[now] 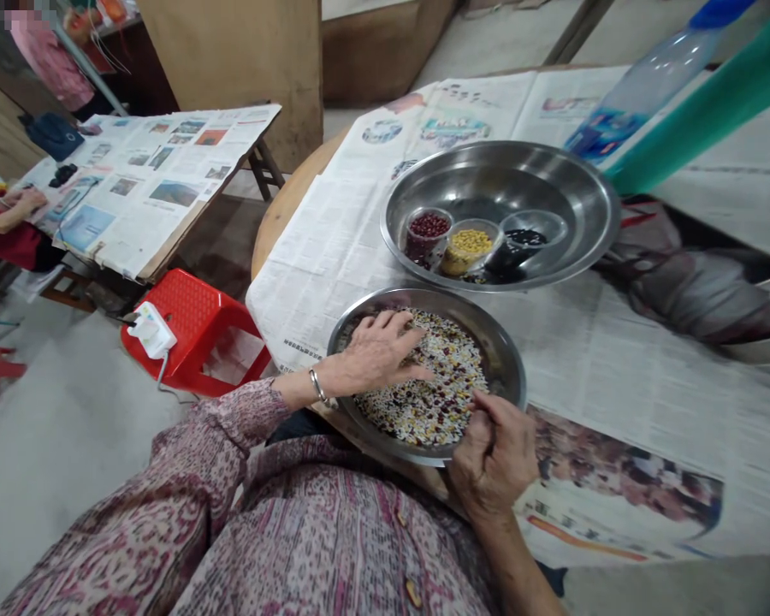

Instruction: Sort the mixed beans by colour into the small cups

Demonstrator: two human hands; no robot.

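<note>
Head view: left hand point(376, 351) fingers spread flat on mixed beans point(423, 411) in steel pan point(497, 351); right hand point(494, 458) fingers clenched on pan rim; three bean cups point(468, 248) past fingers in big bowl point(552, 175).

Glossy stainless-steel bowls point(497, 355), matt newspaper point(308, 248), smooth red plastic stool point(192, 316), wooden table edge point(288, 197).

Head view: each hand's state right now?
Left hand: open, resting on the mixed beans in the steel pan.
Right hand: closed at the pan's rim; cannot tell if holding.
</note>
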